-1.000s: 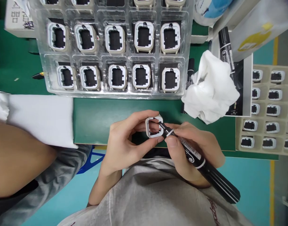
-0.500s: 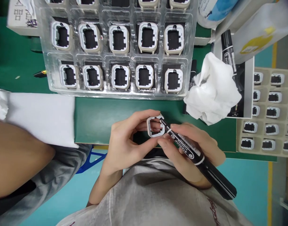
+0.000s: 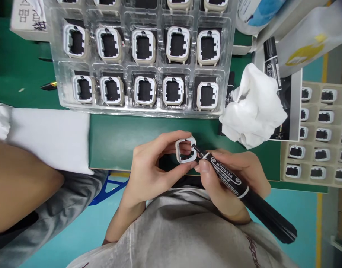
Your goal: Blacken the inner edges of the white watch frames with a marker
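Between the thumb and fingers of my left hand (image 3: 154, 167) is a small white square frame with rounded corners (image 3: 177, 152), like a watch case. My right hand (image 3: 232, 178) grips a black marker pen (image 3: 229, 176), its tip at the inner right edge of the frame. The pen slants down to the right, its thick black end past my hand. Above my hands, a clear plastic tray (image 3: 148, 111) holds similar frames in rows of compartments, each over a dark backing.
A crumpled white tissue (image 3: 253, 106) lies right of the tray, with more markers (image 3: 272, 61) and a white bottle (image 3: 310, 41) behind. A beige tray (image 3: 307, 143) of frames sits at far right. White paper (image 3: 50, 137) and another person's leg (image 3: 22, 186) are at left.
The marker has turned slightly in my right hand, its tip moving a little down along the frame's inner edge. My left hand keeps its hold on the frame.
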`<state>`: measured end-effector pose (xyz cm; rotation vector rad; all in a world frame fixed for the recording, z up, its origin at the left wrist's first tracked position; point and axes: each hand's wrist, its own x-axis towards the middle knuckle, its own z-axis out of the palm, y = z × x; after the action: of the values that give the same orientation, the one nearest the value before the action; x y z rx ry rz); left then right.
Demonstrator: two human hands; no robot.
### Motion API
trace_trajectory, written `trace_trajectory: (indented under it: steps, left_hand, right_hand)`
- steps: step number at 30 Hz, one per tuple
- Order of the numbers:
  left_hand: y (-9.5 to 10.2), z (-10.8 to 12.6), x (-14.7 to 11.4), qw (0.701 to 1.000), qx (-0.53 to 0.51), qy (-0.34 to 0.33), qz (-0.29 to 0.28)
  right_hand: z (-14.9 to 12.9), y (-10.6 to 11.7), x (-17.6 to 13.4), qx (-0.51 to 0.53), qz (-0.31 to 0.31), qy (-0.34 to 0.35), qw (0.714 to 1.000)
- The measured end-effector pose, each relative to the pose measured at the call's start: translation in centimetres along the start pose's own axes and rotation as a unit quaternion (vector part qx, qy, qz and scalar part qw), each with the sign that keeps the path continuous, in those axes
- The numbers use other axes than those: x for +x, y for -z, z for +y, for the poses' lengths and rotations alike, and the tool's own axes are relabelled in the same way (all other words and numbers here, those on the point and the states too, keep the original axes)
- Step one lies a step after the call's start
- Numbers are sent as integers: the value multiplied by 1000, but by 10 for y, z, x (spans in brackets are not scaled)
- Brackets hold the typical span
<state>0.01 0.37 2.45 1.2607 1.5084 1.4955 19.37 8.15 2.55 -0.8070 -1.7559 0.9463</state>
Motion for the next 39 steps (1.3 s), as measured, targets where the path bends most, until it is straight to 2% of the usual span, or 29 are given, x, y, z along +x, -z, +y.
trace_trajectory:
  steps: [3,9,13,21,28,34,39]
  left_hand:
    - [1,0,0,1000,14,-5,-6]
    - [2,0,-1,999,45,-7,-13]
    - [2,1,-3,998,65,-6,-15]
    - [2,2,-5,998,68,5,-14]
    - [-1,1,-5,994,109,-24,-5]
    - [-3,1,-7,993,114,-26,2]
    - [-3,0,-8,990,135,-29,6]
  right_hand:
    - [-1,-5,6,15,19,64,998]
    - [3,-11,14,5,22,130,991]
    - [5,-15,13,-22,45,133,990]
    - [9,-14,11,-14,32,142,989]
    - [10,-15,10,-31,33,128,991]
    - [7,-17,11,-28,40,143,988]
    - [3,-18,11,-31,41,124,991]
